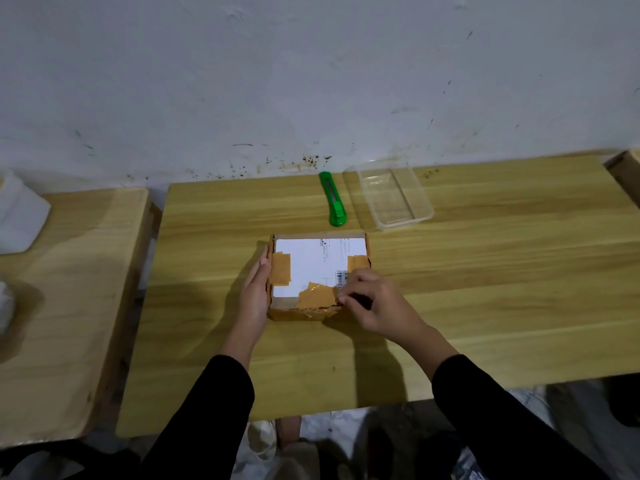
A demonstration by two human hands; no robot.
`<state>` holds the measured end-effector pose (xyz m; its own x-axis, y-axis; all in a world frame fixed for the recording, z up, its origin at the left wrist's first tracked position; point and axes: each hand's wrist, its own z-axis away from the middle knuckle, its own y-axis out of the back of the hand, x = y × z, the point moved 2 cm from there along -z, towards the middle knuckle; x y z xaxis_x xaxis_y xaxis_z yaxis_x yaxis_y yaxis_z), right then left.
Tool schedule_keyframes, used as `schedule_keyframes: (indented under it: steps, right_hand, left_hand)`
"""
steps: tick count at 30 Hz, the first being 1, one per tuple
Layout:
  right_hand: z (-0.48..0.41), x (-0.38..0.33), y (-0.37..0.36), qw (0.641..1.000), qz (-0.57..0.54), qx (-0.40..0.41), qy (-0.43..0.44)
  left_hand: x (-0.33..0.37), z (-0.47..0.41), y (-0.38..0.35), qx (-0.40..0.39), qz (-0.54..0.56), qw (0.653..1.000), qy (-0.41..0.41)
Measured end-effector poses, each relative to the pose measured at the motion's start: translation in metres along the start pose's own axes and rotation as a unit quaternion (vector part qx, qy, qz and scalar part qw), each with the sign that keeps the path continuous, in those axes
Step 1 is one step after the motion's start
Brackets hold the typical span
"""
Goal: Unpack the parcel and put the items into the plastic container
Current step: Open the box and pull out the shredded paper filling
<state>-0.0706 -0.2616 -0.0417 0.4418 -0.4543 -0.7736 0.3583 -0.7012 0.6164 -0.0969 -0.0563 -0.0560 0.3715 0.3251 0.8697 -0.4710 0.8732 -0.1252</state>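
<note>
Two black sleeves (pixel 485 417) enter from the near edge and reach forward over the wooden table (pixel 450 306).

The left hand (pixel 254 292) is flat and extended, fingers straight and together, and is pressed edge-on against the left side wall of the parcel (pixel 318 275). It grips nothing; it braces the box from the side.

The right hand (pixel 375 304) is curled over the near right corner of the parcel. The thumb and forefinger are closed narrowly together at the edge of a strip of brown tape (pixel 317 296); the pinch appears to be on the tape end, but the contact point is small and partly hidden by the fingers.

The parcel is a flat, square cardboard box lying at the middle of the table, directly ahead of the person. Its top carries a white shipping label (pixel 318 261) with a barcode near the right hand. Brown tape patches cover the label on the left side, on the right side and along the near edge, where the tape is wrinkled.

Beyond the parcel, a green utility knife (pixel 333 199) lies flat on the table, its length running away from the person. Just beside it on the right stands the clear plastic container (pixel 391 195), rectangular, open at the top, with no lid on it. Knife and container are apart.

The far edge of the table meets a white, scuffed wall (pixel 311 81). A second wooden surface (pixel 69 289) stands to the left, separated by a gap.
</note>
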Motion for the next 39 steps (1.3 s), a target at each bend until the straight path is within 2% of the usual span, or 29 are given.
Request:
schedule_keyframes:
  steps: [2,7,10,14,16,23,27,32,34,36,37,39]
  right_hand:
    - [-0.002,-0.007,0.008,1.0,0.004,0.013,0.013]
    - [-0.04,-0.035,0.046,0.993,-0.026,0.111,0.041]
    - [-0.079,-0.043,0.063,0.986,-0.041,0.159,0.005]
    - [-0.122,-0.026,0.069,0.96,-0.105,0.252,-0.06]
    - [-0.131,-0.011,0.063,0.946,-0.15,0.27,-0.101]
    - [-0.104,0.021,0.029,0.939,-0.147,0.213,-0.227]
    - [-0.078,0.027,0.018,0.956,-0.044,0.178,-0.231]
    - [-0.074,0.012,0.034,0.966,0.01,0.156,-0.207]
    - [-0.07,0.002,0.047,0.967,0.035,0.165,-0.193]
    - [-0.065,-0.011,0.057,0.974,0.068,0.16,-0.145]
    - [-0.062,-0.018,0.06,0.982,0.081,0.132,-0.112]
    - [-0.058,-0.029,0.057,0.992,0.108,0.011,-0.058]
  left_hand:
    - [0.002,0.002,0.001,-0.003,-0.01,1.0,-0.001]
    - [0.004,0.009,-0.005,0.013,-0.044,0.999,-0.017]
    - [0.004,0.011,-0.007,0.0,-0.039,0.998,-0.052]
    - [0.005,0.012,-0.007,-0.001,-0.037,0.998,-0.046]
    - [0.005,0.013,-0.007,-0.006,-0.052,0.997,-0.048]
    - [0.002,0.01,-0.005,0.004,-0.048,0.997,-0.056]
    - [0.003,0.008,-0.006,0.002,-0.039,0.998,-0.058]
    - [0.009,0.007,-0.005,0.02,-0.114,0.992,-0.057]
    - [0.018,0.009,-0.006,0.061,-0.195,0.974,-0.096]
    - [0.033,0.016,-0.009,0.108,-0.278,0.938,-0.176]
    - [0.042,0.022,-0.012,0.104,-0.315,0.918,-0.219]
    - [0.056,0.03,-0.023,0.011,-0.41,0.868,-0.28]
